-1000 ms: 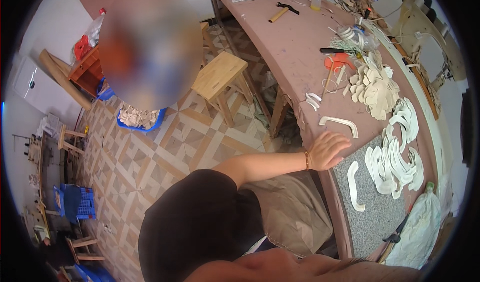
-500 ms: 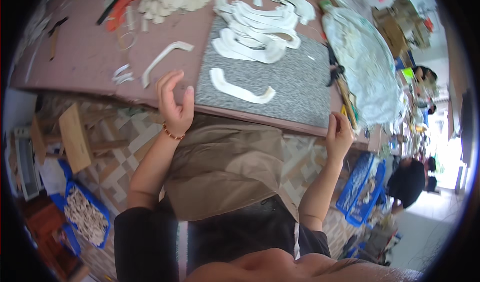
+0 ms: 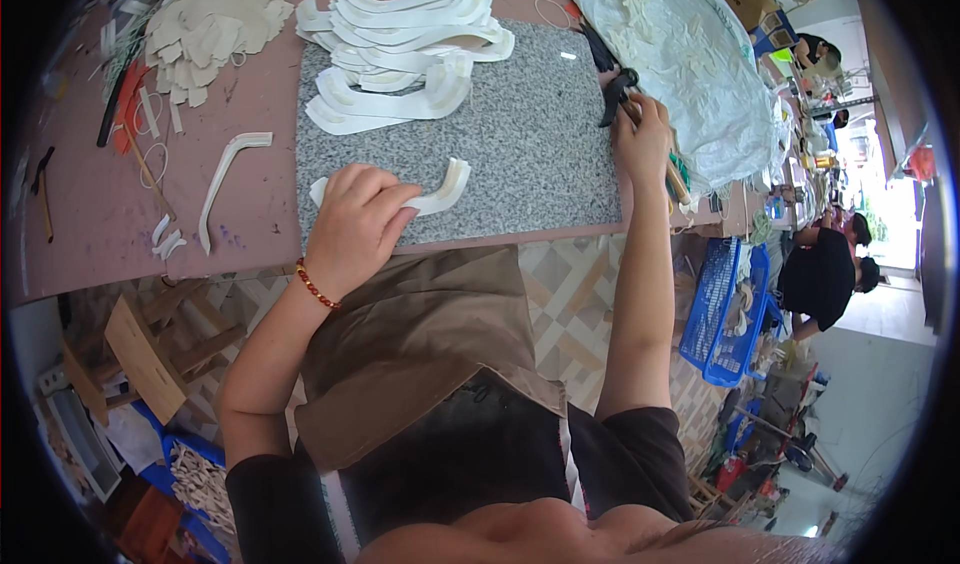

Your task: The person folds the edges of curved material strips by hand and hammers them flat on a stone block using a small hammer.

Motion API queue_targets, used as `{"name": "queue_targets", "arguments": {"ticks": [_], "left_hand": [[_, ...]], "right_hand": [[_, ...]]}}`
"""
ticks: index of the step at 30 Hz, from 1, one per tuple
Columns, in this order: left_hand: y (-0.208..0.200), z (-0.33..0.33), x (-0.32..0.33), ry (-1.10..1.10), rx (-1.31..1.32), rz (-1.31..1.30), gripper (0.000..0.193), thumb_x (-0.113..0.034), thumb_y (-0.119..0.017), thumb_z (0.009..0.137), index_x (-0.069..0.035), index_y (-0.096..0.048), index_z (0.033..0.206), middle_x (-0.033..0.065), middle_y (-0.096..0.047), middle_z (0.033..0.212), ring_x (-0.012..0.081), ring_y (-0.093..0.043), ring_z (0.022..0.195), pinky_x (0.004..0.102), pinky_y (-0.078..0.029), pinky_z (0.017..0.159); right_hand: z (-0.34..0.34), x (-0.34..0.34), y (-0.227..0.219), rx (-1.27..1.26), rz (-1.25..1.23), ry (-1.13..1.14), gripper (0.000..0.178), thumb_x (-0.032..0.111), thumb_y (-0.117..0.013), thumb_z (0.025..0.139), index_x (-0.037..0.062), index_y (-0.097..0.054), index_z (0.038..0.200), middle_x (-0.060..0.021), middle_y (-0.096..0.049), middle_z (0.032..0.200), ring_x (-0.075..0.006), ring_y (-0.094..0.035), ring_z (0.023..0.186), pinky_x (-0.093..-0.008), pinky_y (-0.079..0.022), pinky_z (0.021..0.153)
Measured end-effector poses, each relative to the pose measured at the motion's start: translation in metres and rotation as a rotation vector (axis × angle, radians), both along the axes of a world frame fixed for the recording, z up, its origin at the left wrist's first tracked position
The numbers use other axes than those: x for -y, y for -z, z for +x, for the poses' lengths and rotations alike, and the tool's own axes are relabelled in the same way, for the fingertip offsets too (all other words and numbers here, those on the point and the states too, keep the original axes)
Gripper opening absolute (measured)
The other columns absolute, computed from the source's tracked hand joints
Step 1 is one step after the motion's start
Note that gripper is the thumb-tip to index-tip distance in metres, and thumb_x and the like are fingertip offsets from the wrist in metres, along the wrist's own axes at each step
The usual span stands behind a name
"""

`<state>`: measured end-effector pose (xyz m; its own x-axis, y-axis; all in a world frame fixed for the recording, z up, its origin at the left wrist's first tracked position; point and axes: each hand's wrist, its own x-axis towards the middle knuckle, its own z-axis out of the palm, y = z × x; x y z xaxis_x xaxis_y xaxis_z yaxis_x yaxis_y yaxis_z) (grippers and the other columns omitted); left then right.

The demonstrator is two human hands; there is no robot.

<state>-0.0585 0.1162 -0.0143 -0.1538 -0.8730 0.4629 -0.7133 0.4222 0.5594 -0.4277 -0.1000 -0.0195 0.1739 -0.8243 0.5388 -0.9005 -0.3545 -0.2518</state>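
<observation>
Holding, left side: my left hand point(image 3: 355, 219) has thumb and fingers drawn narrow on the white curved strip point(image 3: 450, 186); my fingers cover its middle, and an end shows on either side.
White curved strip: near the front edge of the speckled grey slab point(image 3: 540, 154), its right end bending away from me; whether it has left the surface, I cannot tell.
Hammer side: my right hand point(image 3: 645, 144) is curled round the handle of the black-headed hammer point(image 3: 620, 84), close under the head, just beside the slab's right edge; I cannot tell if any weight is off the table.
Just changed: half a second ago both hands were apart from these things, the strip lying bare; now one hand is on the strip and the other on the tool.
What it means: as I judge it, piece and tool are both within my control, though the two stand well apart.
Stack of white strips point(image 3: 400, 54): heaped on the slab's far part, beyond my left hand.
Lone strip point(image 3: 222, 179): on the brown tabletop point(image 3: 255, 234), left of the slab, touched by neither hand.
</observation>
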Motion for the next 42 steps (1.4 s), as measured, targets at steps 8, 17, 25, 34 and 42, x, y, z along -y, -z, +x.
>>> {"name": "queue_targets", "arguments": {"ticks": [8, 17, 25, 34, 42], "left_hand": [[0.009, -0.001, 0.002, -0.020, 0.107, -0.018, 0.016, -0.002, -0.072, 0.088, -0.005, -0.073, 0.103, 0.0091, -0.065, 0.095, 0.0289, -0.062, 0.093, 0.0397, -0.048, 0.085], [0.020, 0.019, 0.008, -0.025, 0.187, 0.091, 0.016, 0.002, -0.064, 0.097, 0.000, -0.072, 0.111, 0.0105, -0.068, 0.104, 0.0202, -0.065, 0.092, 0.0296, -0.052, 0.080], [0.025, 0.038, 0.008, -0.045, 0.298, 0.030, 0.018, 0.001, -0.061, 0.100, 0.002, -0.071, 0.115, 0.0105, -0.068, 0.109, 0.0201, -0.064, 0.098, 0.0296, -0.051, 0.086], [0.020, 0.044, 0.005, -0.056, 0.389, 0.007, 0.018, 0.001, -0.062, 0.100, 0.003, -0.070, 0.115, 0.0112, -0.067, 0.110, 0.0224, -0.063, 0.102, 0.0315, -0.050, 0.090], [0.015, 0.031, 0.002, -0.091, 0.385, 0.018, 0.018, 0.004, -0.063, 0.097, 0.002, -0.071, 0.113, 0.0123, -0.068, 0.109, 0.0226, -0.064, 0.100, 0.0307, -0.051, 0.087]], "right_hand": [[0.000, 0.024, 0.034, -0.059, 0.011, 0.071, 0.028, 0.020, -0.062, 0.090, 0.0086, -0.071, 0.114, -0.0148, -0.070, 0.109, -0.0349, -0.065, 0.105, -0.0476, -0.049, 0.093], [0.002, 0.010, 0.049, 0.207, -0.302, -0.096, 0.022, 0.015, -0.058, 0.087, 0.0024, -0.062, 0.105, -0.0178, -0.062, 0.105, -0.0370, -0.059, 0.103, -0.0478, -0.045, 0.093], [0.007, 0.014, 0.062, 0.051, -0.260, -0.001, 0.026, 0.023, -0.057, 0.092, 0.0143, -0.075, 0.108, -0.0091, -0.071, 0.110, -0.0278, -0.064, 0.111, -0.0433, -0.044, 0.098], [0.011, 0.011, 0.062, -0.013, -0.157, 0.026, 0.026, 0.024, -0.057, 0.090, 0.0185, -0.082, 0.093, -0.0045, -0.071, 0.112, -0.0235, -0.060, 0.116, -0.0395, -0.038, 0.101], [-0.006, 0.014, 0.058, 0.317, -0.285, -0.124, 0.019, 0.014, -0.060, 0.084, 0.0044, -0.075, 0.079, -0.0175, -0.066, 0.100, -0.0354, -0.060, 0.104, -0.0466, -0.046, 0.095]]}}
